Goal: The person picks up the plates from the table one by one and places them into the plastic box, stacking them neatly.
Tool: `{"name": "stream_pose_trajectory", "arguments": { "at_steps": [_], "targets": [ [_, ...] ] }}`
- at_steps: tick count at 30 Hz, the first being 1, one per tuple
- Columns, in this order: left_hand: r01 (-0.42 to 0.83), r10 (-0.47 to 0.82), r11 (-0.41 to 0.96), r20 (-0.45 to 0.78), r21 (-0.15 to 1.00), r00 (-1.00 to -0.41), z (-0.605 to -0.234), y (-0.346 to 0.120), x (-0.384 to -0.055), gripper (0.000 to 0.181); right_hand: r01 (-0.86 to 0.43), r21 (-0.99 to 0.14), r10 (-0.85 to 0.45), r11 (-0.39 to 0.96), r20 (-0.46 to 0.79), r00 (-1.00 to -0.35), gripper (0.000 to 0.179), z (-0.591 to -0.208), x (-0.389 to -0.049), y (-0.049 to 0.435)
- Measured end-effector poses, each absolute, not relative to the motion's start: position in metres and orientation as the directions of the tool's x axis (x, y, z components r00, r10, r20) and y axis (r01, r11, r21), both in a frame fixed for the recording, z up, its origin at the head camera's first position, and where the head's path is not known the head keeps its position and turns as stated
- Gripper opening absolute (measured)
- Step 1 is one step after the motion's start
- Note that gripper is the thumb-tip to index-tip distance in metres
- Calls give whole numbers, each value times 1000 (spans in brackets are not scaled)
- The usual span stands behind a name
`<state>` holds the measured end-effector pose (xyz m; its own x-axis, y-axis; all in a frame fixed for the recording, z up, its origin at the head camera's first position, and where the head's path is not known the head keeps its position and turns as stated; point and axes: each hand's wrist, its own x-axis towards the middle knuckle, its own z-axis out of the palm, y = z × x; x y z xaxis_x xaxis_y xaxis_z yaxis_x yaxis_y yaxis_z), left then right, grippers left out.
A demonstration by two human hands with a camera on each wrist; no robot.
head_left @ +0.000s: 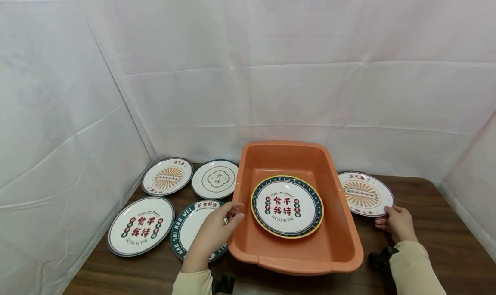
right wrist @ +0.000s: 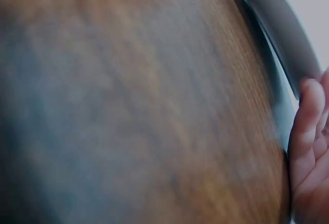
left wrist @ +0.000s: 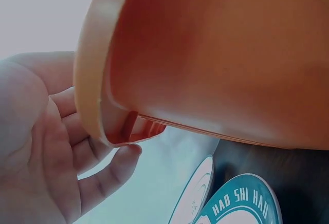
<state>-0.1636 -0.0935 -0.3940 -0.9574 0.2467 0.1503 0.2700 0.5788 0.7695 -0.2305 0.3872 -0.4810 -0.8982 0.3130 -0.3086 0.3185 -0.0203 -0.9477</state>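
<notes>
The white, sunburst-patterned plate (head_left: 363, 194) is face-up, just right of the orange basin (head_left: 296, 265).

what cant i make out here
Head view: part of the teal-rimmed plate, behind the left hand.
Head view: anything beneath the yellow-rimmed plate, covered by it.
Right wrist view: part of the right hand, cut off by the right edge; tabletop grain, blurred.

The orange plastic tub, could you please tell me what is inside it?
A red-lettered white plate, apparently atop a yellow-edged plate with a dark patterned rim; anything beneath is covered, so I cannot tell.
</notes>
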Motion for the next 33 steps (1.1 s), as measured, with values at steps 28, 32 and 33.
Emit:
{"name": "stream_pose_trajectory", "arguments": {
  "at_steps": [28, 32, 33],
  "targets": [
    [237, 212, 546, 141, 803, -967, -398, -88, -165, 25, -218, -957, 350, -194, 140, -926, 12, -378, -189, 373],
    [238, 213, 551, 141, 800, -967, -398, -88, -163, 24, -258, -941, 338, -220, 175, -925, 12, -364, -182, 360],
    [240, 212, 558, 143, 795, -967, -398, -87, -163, 24, -267, -936, 339, -229, 181, -923, 12, -361, -180, 356]
  ]
}}
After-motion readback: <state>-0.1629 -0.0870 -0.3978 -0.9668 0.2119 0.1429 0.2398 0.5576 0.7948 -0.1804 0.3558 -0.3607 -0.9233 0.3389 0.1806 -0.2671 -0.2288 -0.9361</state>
